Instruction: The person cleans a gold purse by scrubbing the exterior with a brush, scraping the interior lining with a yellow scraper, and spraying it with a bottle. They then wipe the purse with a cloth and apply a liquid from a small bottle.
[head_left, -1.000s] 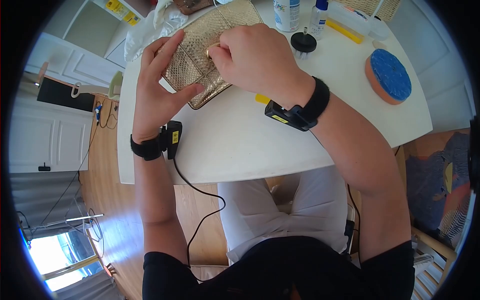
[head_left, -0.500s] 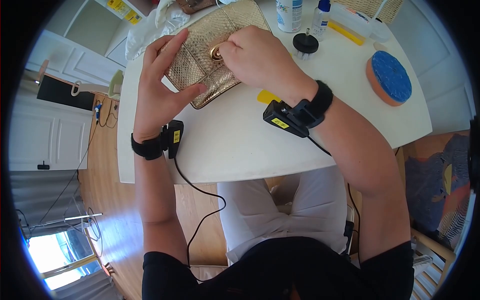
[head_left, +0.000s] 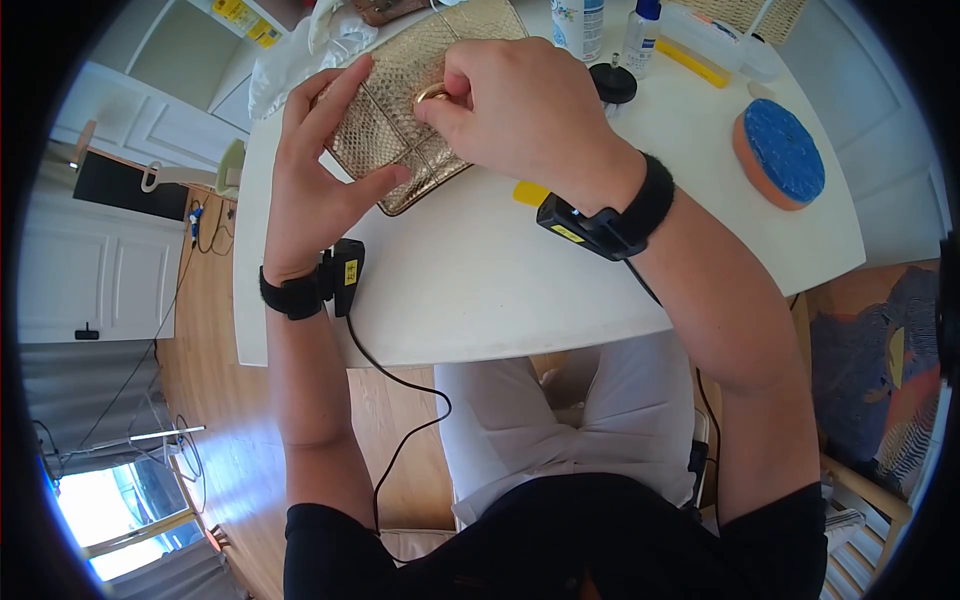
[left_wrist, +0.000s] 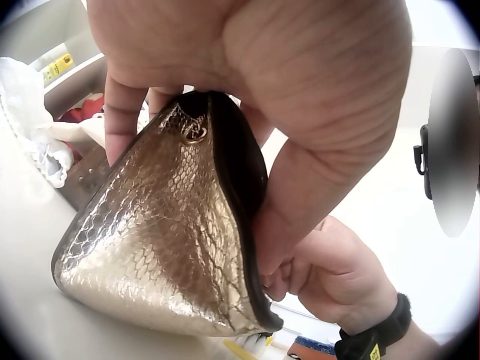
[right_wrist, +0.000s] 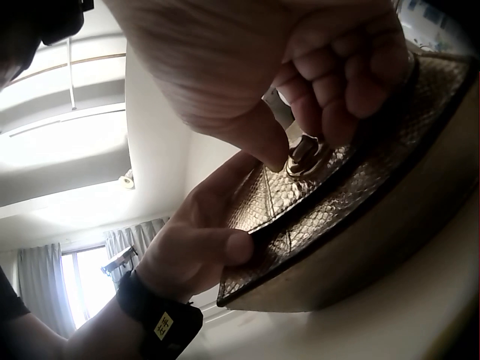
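A gold snakeskin-textured handbag (head_left: 395, 115) with dark edging stands on the white table. My left hand (head_left: 325, 185) grips its left end, thumb on the flap side and fingers round the other side; the left wrist view shows the bag's end panel with a small metal ring (left_wrist: 195, 136). At the middle of the flap, my right hand (head_left: 535, 115) pinches a gold clasp (head_left: 432, 93) between thumb and curled fingers. In the right wrist view the clasp (right_wrist: 304, 156) shows right at the thumb tip, partly covered by the hand.
A spray can (head_left: 577, 28), a small bottle with a blue cap (head_left: 641, 42) and a black round brush (head_left: 612, 84) stand beyond my right hand. Farther right lies a blue-topped orange sponge (head_left: 778, 152). White plastic wrapping (head_left: 290, 75) lies behind the bag's left side.
My right hand drew back slightly from the clasp, baring its gold ring, then came forward and turned, its thumb again on the clasp. My left hand keeps its hold on the bag.
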